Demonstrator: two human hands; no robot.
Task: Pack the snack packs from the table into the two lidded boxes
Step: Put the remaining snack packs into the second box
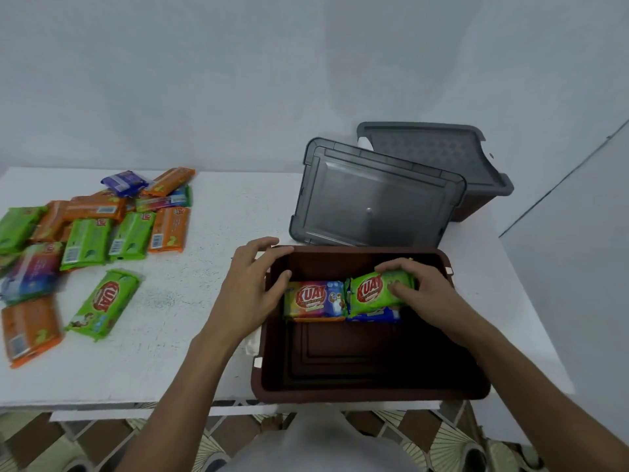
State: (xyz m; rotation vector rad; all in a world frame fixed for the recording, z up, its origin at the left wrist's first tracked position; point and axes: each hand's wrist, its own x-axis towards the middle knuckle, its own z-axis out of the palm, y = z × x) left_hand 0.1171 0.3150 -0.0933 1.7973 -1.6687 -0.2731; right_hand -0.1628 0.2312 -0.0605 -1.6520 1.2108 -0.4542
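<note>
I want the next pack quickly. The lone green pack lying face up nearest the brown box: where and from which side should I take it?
Probably from above with the left hand, nearest it on the brown box rim. The lone green pack lies flat, slanted, apart from the pile, so set the grip across its narrow middle, thumb on one long edge, fingers on the other.

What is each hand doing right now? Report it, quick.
Left hand: open, resting on the box rim.
Right hand: holding a green pack inside the box.
</note>
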